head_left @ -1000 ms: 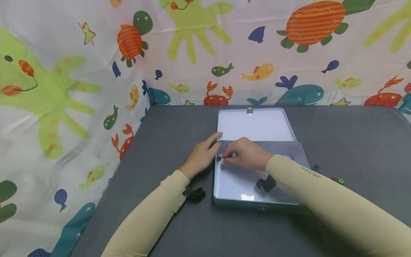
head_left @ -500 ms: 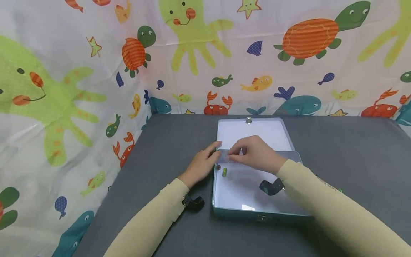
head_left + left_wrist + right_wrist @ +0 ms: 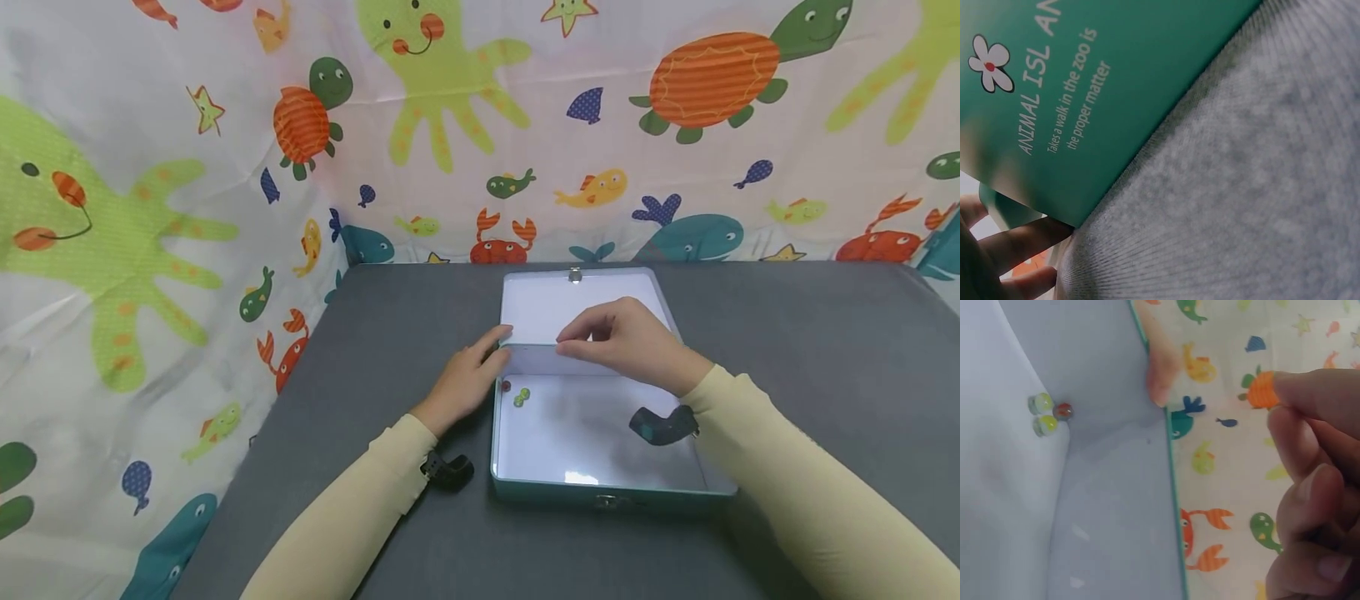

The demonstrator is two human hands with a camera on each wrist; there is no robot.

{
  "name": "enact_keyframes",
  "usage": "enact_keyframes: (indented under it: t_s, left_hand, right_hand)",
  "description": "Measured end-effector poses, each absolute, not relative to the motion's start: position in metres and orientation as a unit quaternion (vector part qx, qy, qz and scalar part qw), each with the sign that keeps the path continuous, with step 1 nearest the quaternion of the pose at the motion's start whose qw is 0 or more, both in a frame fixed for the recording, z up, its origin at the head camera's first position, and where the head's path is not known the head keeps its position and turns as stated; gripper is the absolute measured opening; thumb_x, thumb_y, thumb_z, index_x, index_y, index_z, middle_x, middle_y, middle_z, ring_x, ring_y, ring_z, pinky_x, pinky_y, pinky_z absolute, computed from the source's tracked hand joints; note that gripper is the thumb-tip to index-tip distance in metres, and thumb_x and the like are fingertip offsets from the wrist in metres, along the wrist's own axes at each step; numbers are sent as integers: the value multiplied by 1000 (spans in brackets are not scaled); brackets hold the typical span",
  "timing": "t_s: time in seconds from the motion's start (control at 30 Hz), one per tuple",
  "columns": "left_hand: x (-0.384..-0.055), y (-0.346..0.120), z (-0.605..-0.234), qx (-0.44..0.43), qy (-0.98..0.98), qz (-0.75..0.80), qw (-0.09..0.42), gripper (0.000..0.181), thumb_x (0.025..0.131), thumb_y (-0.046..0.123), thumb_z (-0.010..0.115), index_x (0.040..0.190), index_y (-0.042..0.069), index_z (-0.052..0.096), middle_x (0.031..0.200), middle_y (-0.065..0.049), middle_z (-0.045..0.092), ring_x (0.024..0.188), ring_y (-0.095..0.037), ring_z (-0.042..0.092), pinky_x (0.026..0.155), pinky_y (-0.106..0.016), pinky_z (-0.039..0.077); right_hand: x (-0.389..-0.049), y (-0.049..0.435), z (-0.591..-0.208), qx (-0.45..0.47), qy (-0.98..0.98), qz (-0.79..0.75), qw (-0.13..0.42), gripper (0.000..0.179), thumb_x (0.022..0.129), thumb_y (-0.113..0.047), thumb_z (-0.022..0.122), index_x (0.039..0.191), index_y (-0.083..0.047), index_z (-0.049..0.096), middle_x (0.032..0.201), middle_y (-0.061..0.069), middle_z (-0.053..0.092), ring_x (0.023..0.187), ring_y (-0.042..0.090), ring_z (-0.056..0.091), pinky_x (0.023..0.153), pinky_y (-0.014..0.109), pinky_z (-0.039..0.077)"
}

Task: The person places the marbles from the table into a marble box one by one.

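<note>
A shallow green tin box [image 3: 547, 493] with a white inside sits on the table, its white lid [image 3: 543, 304] folded back. My left hand [image 3: 461, 379] holds its back left corner, thumb at the rim; the left wrist view shows fingers around the green printed side [image 3: 1122, 94]. Inside that corner lie a reddish-brown marble [image 3: 1063, 412] and two yellow-green marbles, one [image 3: 1042, 403] beside the other [image 3: 1046, 424]. Above the back wall hovers my right hand [image 3: 637, 346], fingers loosely curled, thumb and index tips together. Nothing shows between them in the right wrist view.
The dark grey table [image 3: 420, 308] runs around the box. A white curtain [image 3: 450, 208] printed with sea animals stands behind and on the left. Black camera bands [image 3: 448, 473] are on both wrists. My right sleeve [image 3: 795, 467] covers the table just right of the box.
My right hand has lifted off the marbles and moved right and back. A second yellow-green marble now shows by the first. Marbles right of the box are now hidden. The left hand stays.
</note>
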State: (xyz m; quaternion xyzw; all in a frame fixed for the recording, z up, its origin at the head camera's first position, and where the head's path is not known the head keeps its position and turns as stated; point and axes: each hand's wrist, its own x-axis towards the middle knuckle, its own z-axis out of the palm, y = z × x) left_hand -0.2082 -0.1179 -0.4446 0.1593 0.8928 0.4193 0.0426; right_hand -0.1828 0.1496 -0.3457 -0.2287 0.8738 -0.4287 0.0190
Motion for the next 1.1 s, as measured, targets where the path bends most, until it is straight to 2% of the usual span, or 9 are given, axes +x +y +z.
enact_keyframes:
  t_s: [0.13,0.3,0.63,0.93,1.1]
  left_hand:
    - [-208,-117,-444,161,892,420,42,55,108,54,42,160,37,45,159,-3,52,148,-33,44,120,-63,31]
    - [-209,-118,-446,166,890,423,37,55,107,54,42,159,37,45,159,-3,52,147,-31,46,119,-61,34]
    - [-211,-118,-447,172,889,422,42,54,108,54,42,160,37,45,159,-2,51,148,-31,45,119,-61,33]
    - [-209,-119,-443,168,889,424,44,55,108,52,42,160,34,45,159,-3,51,147,-30,46,119,-59,35]
    - [-210,-119,-444,171,887,427,41,56,107,52,41,160,34,45,159,-3,51,146,-29,47,118,-58,36]
  right_hand:
    - [-177,160,-339,-221,867,-445,36,15,92,-24,84,103,-13,85,94,-1,78,79,24,60,63,28,49]
    - [-169,171,-331,-203,864,-457,48,17,92,-28,83,105,-17,84,97,0,78,80,24,62,64,30,53]
    - [-152,198,-329,-165,881,-442,42,23,94,-31,82,110,-15,83,107,1,79,94,17,70,79,26,58]
    - [-142,228,-339,-144,896,-420,21,25,96,-26,80,114,-9,81,107,5,79,83,16,67,70,27,57]
    - [-135,243,-344,-129,904,-407,8,24,97,-26,79,114,-10,81,108,7,79,86,20,68,72,27,59]
